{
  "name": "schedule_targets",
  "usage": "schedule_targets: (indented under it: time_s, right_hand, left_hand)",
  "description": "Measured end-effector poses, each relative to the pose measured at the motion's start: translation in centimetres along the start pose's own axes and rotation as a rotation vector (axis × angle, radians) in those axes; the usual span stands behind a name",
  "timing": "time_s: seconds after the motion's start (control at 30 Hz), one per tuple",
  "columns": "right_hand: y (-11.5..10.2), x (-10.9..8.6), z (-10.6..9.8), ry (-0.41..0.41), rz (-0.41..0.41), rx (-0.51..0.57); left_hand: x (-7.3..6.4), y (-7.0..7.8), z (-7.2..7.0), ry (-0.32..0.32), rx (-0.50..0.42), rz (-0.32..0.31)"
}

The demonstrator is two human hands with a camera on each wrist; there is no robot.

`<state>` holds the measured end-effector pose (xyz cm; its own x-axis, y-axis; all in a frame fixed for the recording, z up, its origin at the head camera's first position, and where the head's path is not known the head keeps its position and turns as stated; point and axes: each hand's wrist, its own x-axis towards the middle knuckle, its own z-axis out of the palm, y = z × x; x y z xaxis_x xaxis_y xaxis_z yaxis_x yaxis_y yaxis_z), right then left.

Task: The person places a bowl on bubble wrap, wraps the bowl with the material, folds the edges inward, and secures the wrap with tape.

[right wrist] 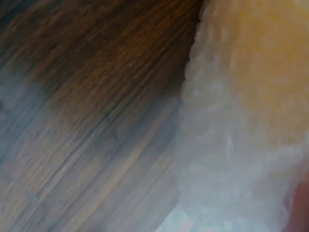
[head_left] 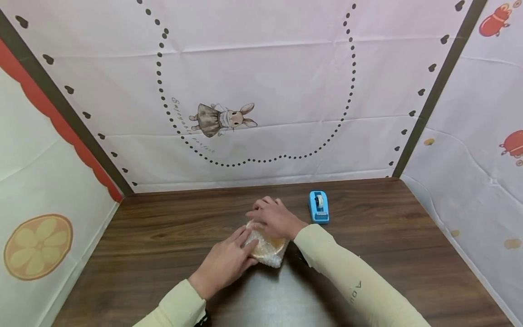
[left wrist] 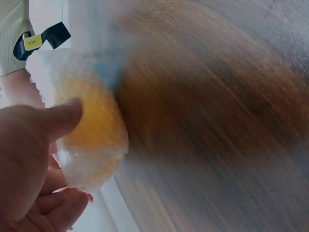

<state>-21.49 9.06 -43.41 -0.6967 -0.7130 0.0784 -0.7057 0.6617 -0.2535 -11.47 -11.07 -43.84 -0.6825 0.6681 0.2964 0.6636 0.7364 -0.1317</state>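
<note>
A yellow item in clear bubble wrap [head_left: 265, 252] lies between both hands over the wooden table. My left hand [head_left: 226, 259] holds its near left side, the thumb [left wrist: 65, 118] lying across the wrap and the other fingers at its edge. From the far side, my right hand [head_left: 274, 219] reaches over the bundle with bent fingers and grips the wrap there. Close up in the right wrist view, the bubbly sheet [right wrist: 227, 159] covers the yellow surface, and a fingertip shows at the lower right edge. The wrapped item's exact kind is hidden.
A blue tape dispenser [head_left: 318, 207] with a roll of tape stands behind and to the right of the right hand. The brown wooden table [head_left: 171, 222] meets a white printed cloth [head_left: 261, 81] at the back, with more cloth along both sides.
</note>
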Motion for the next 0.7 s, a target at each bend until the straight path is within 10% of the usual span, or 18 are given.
schedule_targets:
  time_s: [0.7]
  right_hand:
    - [0.9, -3.3, -1.7, -0.079, 0.195, -0.047]
  left_hand:
    - [2.2, -0.8, -1.0, -0.148, -0.108, -0.229]
